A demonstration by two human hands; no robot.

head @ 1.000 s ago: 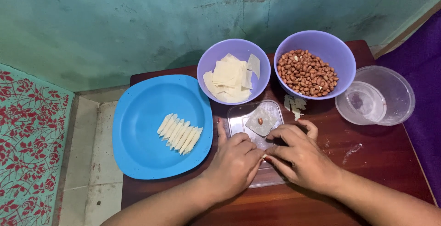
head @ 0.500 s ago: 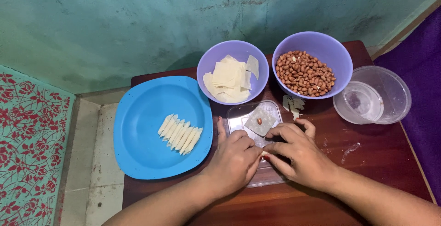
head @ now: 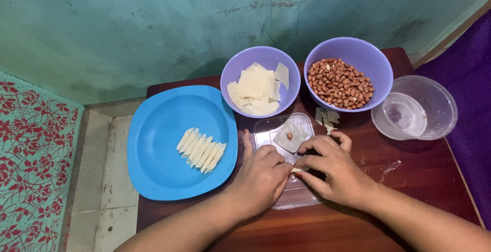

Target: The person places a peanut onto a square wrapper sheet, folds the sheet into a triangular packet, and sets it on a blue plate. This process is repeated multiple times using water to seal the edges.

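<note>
A small pale dough roll [head: 296,170] sits pinched between the fingertips of the left hand [head: 262,179] and right hand [head: 332,172], over the clear tray [head: 266,135]; beyond it on that tray lies a wrapper square [head: 289,137] with one peanut; left of the tray, seven finished rolls [head: 201,149] lie on the blue plate [head: 158,170]; behind it, bowls of wrappers [head: 258,91] and peanuts [head: 339,83] remain well stocked.

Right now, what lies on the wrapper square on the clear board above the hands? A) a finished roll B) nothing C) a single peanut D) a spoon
C: one peanut sits on the wrapper square on the clear board, just beyond the left hand and right hand.
</note>
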